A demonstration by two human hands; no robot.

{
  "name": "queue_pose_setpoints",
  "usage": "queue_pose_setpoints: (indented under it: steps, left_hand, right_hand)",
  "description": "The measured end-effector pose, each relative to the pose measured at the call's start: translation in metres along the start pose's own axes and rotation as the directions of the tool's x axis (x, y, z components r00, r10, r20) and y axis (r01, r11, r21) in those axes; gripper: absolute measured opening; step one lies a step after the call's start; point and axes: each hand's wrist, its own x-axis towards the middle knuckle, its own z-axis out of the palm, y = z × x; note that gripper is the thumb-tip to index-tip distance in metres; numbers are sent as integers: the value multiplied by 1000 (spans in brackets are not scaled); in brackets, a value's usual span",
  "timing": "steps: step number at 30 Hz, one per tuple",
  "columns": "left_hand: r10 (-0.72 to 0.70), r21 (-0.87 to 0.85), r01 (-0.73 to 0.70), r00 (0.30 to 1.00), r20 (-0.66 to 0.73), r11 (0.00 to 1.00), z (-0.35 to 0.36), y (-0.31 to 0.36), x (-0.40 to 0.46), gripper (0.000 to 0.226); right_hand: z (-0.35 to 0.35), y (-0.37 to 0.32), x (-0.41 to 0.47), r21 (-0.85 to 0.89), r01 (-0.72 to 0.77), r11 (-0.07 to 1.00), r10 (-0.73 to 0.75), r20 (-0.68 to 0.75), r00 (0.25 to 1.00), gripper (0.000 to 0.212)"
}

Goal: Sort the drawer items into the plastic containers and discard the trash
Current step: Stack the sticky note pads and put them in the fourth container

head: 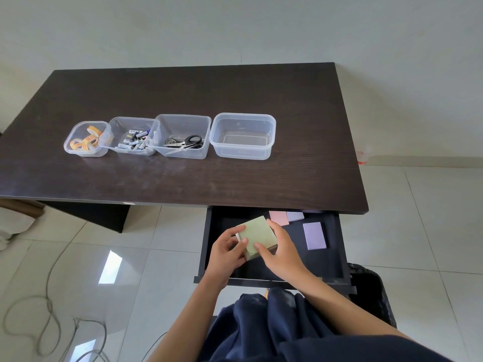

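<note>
1. Desk [235, 178] w/ four clear plastic containers in a row. Three already hold stuff, so sorting looks well past halfway.
2. Leftmost tub [86, 139]: tape rolls [85, 142], orange/yellow.
3. 2nd tub [130, 135]: batteries [133, 142], a fair pile.
4. 3rd tub [183, 135]: scissors [189, 142] plus what seems a dark tape roll beside them; can't tell exactly.
5. 4th tub [243, 135], rightmost: nothing in it yet. My guess: it's meant for the sticky notes.
6. Drawer [337, 246] is pulled out under the desk's right end. Only note pads left in it as far as I see: a pink pad [278, 218] and a small purple pad [295, 216] at the back, half under the desk edge, and a bigger purple pad [315, 235] lying flat on the right.
7. Green sticky-note block [257, 236] is over the drawer's left half, tilted, held betw. both hands.
8. Left hand [227, 253]: fingers curled on the block's left edge, thumb on top, pinching it.
9. Right hand [281, 253]: fingers wrapped round the right side, thumb on the top sheet, gripping too.
10. Left to do, I reckon: green block to the 4th tub, then the three other pads.
11. Trash: black-lined bin [371, 293] sits right of the drawer. No obvious rubbish visible in the drawer; bin contents not visible.
</note>
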Motion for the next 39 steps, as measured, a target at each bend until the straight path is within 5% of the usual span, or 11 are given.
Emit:
queue_pose_setpoints:
  steps: [8, 14, 21, 28, 39]
  left_hand:
    - [-47, 19, 49, 995, -87, 999, -1, -9, 3, 22]
    - [-64, 55, 72, 988, -143, 996, -13, -17, -1, 20]
    - [-56, 82, 74, 976, -212, 994, -32, -20, -6, 21]
    - [-71, 52, 86, 968, -242, 995, -42, -18, -11, 20]
    - [-85, 78, 103, 976, -203, 992, -30, -22, 4, 22]
  right_hand:
    - [-2, 12, -2, -20, -38, 999, 39, 43, 998, 54]
    - [-16, 41, 19, -333, -114, 936, 137, 48, 989, 53]
    - [-22, 59, 62, -777, -81, 624, 282, 127, 951, 66]
    - [-21, 69, 59, -845, -73, 530, 387, 164, 907, 69]
    - [-9, 60, 31, -804, 16, 595, 315, 252, 915, 50]
